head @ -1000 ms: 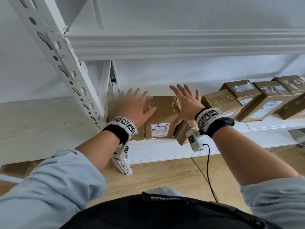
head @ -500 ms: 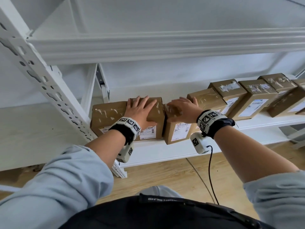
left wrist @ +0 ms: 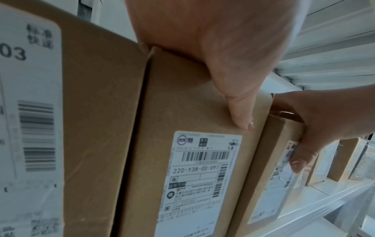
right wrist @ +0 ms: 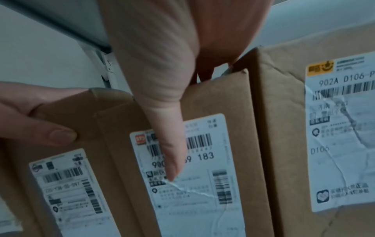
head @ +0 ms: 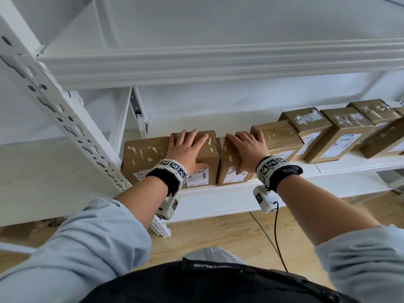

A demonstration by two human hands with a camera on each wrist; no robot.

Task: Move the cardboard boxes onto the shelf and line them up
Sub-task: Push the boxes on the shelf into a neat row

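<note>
Several taped cardboard boxes with white labels stand in a row on the white shelf (head: 218,200). My left hand (head: 188,147) lies flat on top of the second box from the left (head: 211,162), with its thumb (left wrist: 239,112) straight down that box's front (left wrist: 182,112). My right hand (head: 247,147) lies on top of the third box (head: 229,171), its thumb (right wrist: 168,136) pressed on the front label of this box (right wrist: 233,128). These two boxes stand side by side, fronts nearly level. The leftmost box (head: 144,154) touches the second.
A white perforated upright (head: 65,119) stands left of the row, and the upper shelf beam (head: 218,64) runs overhead. More boxes (head: 341,132) stand skewed further right, the nearest (head: 282,136) against my right hand. Wooden floor (head: 218,235) lies below.
Both hands have come down from hovering before the boxes onto their tops. The third box, skewed a second ago, now stands squarer beside the second.
</note>
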